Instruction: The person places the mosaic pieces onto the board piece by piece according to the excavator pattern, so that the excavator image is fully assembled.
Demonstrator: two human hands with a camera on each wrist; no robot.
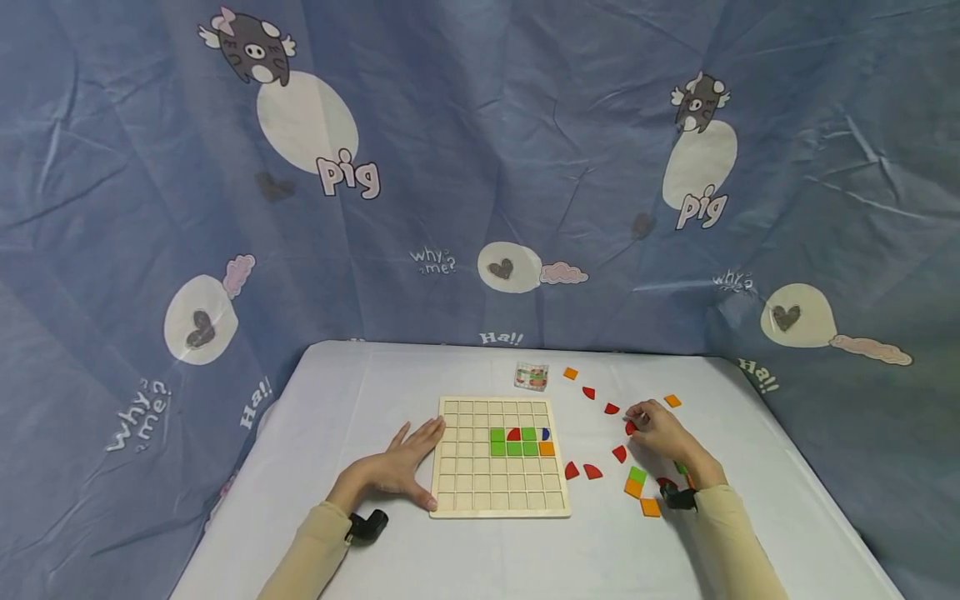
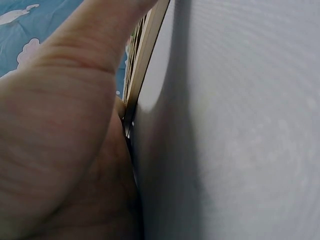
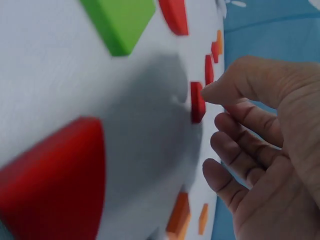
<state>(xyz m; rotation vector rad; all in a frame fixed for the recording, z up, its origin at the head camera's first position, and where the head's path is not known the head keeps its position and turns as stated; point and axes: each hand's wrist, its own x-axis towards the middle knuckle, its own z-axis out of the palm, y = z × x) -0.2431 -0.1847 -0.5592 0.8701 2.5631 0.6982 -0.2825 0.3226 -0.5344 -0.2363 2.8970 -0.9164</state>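
My left hand (image 1: 399, 464) is spread against the left edge of a pale wooden grid board (image 1: 465, 492), thumb at its near corner and fingers farther up. Close up in the left wrist view are the thumb and palm beside the board's side (image 2: 145, 60). Out to the right, my right hand (image 1: 663, 432) pinches a red quarter-circle piece (image 3: 198, 102) near the tabletop. The thumb touches it; the index fingertip is partly hidden behind the thumb, and the other fingers are loosely bent. Green squares (image 1: 514, 449), a red quarter-circle, an orange square and a part-blue piece fill some cells.
Red quarter-circles (image 1: 592, 472) lie between the board and right hand, and beyond. Orange squares (image 1: 650, 507) and green pieces (image 1: 637, 474) lie near the right wrist. A small patterned card (image 1: 532, 377) sits behind the board. A blue printed curtain (image 1: 450, 167) borders the white table.
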